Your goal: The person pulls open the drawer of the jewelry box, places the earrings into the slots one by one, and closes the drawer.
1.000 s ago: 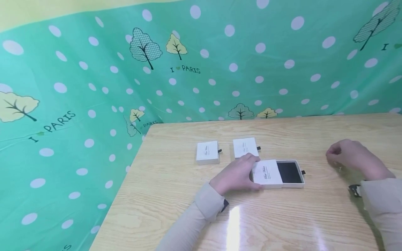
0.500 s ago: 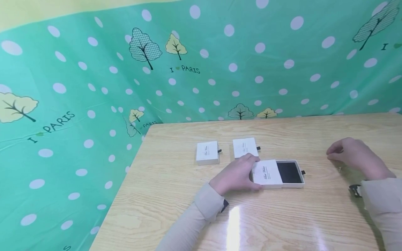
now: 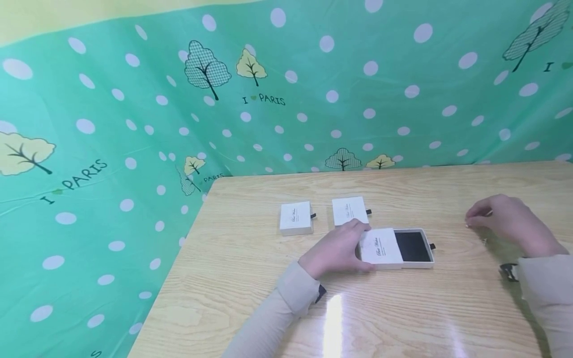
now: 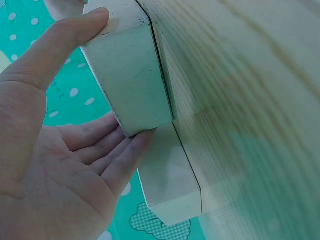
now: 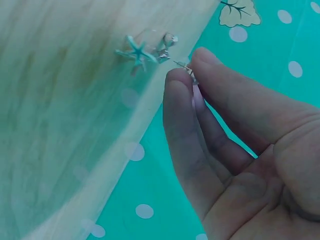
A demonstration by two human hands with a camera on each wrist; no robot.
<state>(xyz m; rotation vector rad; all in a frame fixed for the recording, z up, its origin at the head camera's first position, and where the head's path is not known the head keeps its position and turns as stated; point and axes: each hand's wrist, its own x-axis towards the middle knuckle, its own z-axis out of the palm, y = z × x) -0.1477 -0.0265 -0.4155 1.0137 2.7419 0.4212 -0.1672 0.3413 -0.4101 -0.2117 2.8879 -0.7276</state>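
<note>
A white gift box (image 3: 380, 251) lies on the table, its drawer pulled partly out to the right and showing a black pad (image 3: 413, 246). My left hand (image 3: 335, 250) grips the box's left end, thumb on the near side and fingers on the far side. To the right, my right hand (image 3: 510, 222) pinches a tiny metal piece (image 5: 193, 77) with a thin pin, seemingly a stud earring, between thumb and fingertips. Close by in the right wrist view are a teal starfish ornament (image 5: 138, 54) and small shiny pieces (image 5: 171, 39) on the table.
Two more white boxes with black pull tabs, one at left (image 3: 295, 218) and one behind my left hand (image 3: 349, 211), stand on the wooden table (image 3: 224, 278). A green dotted cloth (image 3: 286, 89) hangs behind the table and along its left side.
My right hand has shifted slightly, its thumb and fingers drawing together, and a tiny piece now shows at the fingertips. The left hand and the boxes have stayed put.
</note>
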